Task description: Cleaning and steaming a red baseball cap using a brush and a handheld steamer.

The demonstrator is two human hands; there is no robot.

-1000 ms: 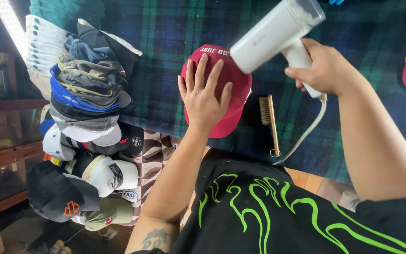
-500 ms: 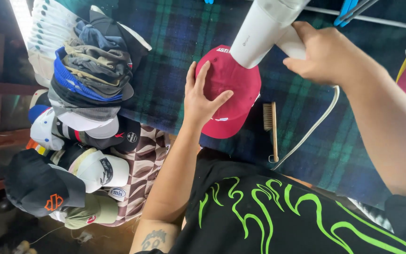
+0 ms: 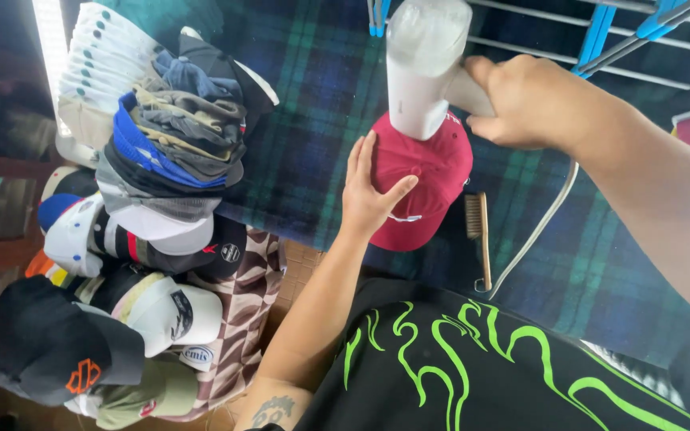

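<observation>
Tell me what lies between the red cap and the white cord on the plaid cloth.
In the head view, a wooden-handled brush lies on the plaid cloth between the red cap and the white cord.

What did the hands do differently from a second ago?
The right hand swung the white steamer from a slant to pointing nozzle-down, right over the top of the red cap. The left hand slid off the crown to the cap's left side, thumb across the front. The right hand kept its grip on the steamer the whole time. The brush, the cord and the pile of caps stayed put on the plaid blanket.
</observation>
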